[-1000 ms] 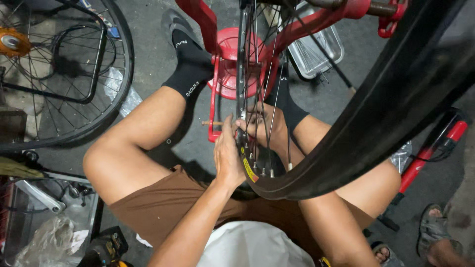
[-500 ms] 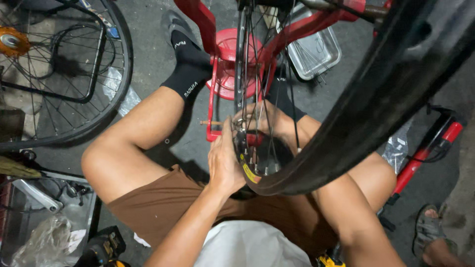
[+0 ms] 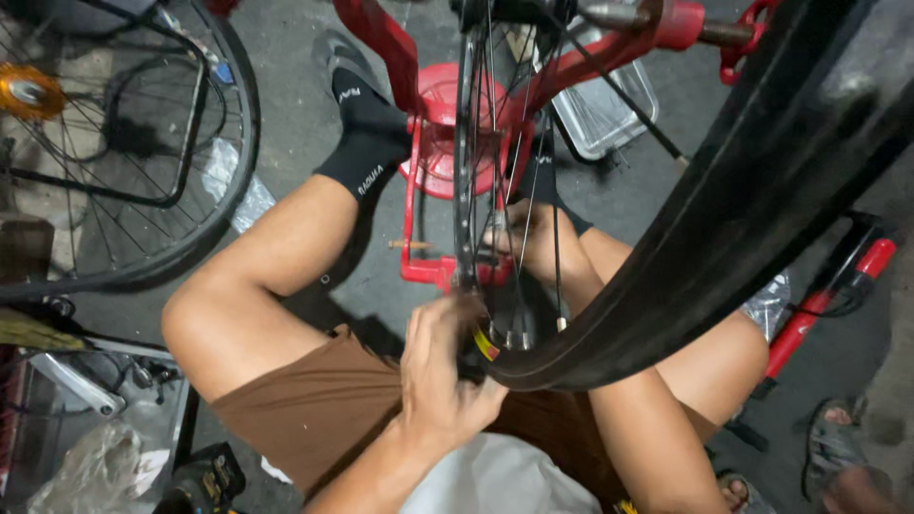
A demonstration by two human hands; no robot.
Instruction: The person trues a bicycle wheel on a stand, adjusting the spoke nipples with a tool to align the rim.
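Note:
A black spoked bicycle wheel rim (image 3: 468, 162) stands upright in a red truing stand (image 3: 447, 105) between my knees. A black tyre (image 3: 762, 190) hangs half off the rim and sweeps up to the right. My left hand (image 3: 440, 376) grips the bottom of the rim and tyre near a yellow rim label (image 3: 486, 345). My right hand (image 3: 529, 243) reaches in behind the spokes and rests on the far side of the rim; its fingers are partly hidden by spokes.
Another bicycle wheel (image 3: 114, 143) with an orange hub lies on the floor at the left. A metal tray (image 3: 609, 105) sits behind the stand. A red floor pump (image 3: 819, 305) lies at the right. A box of tools and plastic bags (image 3: 76, 428) is at lower left.
My left hand has slid down the rim towards me, and the tyre has moved lower across the view. The camera has shifted slightly.

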